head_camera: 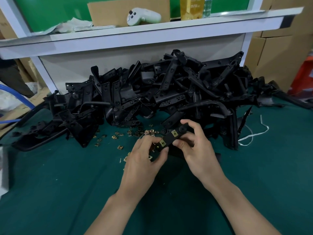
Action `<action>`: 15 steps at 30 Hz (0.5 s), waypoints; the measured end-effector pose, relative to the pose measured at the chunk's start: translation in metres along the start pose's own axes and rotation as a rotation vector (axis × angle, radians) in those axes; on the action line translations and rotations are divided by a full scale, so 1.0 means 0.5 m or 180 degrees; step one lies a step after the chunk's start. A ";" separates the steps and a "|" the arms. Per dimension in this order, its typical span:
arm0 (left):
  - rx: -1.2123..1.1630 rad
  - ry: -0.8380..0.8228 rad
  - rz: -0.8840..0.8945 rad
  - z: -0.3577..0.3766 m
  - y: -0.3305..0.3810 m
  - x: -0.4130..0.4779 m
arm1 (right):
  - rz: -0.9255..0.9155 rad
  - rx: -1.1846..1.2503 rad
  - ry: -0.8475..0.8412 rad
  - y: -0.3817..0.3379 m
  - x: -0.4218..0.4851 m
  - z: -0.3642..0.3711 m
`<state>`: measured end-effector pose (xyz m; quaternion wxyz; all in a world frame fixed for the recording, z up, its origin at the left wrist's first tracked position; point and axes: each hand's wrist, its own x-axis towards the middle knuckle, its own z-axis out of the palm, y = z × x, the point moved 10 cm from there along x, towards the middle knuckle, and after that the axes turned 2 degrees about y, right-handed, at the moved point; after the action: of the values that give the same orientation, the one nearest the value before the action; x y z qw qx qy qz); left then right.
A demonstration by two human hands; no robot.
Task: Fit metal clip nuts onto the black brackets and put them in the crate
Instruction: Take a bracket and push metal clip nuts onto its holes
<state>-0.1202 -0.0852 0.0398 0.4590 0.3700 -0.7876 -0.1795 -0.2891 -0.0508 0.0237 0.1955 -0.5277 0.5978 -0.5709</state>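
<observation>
Both hands hold one black bracket (171,139) just above the green table, in front of the pile. My right hand (194,146) grips the bracket's far end and middle. My left hand (145,156) pinches its near end, fingertips at a brass clip nut (163,142) seated on the bracket. A second clip nut (174,133) sits further along the same bracket. Several loose clip nuts (118,137) lie scattered on the table to the left of my hands. No crate is in view.
A big heap of black brackets (152,92) fills the table's far half. White string (254,134) lies at the right. A white shelf (135,36) above carries a game controller (142,16), a bottle and cardboard. Cardboard boxes (277,48) stand at right.
</observation>
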 end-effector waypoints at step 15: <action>-0.0176 0.0197 -0.0048 -0.021 0.007 0.008 | -0.0255 0.0536 0.0161 -0.059 -0.014 -0.014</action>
<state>-0.1136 -0.0853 0.0496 0.4918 0.3685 -0.7649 -0.1932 -0.2802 -0.0353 0.0492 0.2010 -0.5183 0.5310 -0.6396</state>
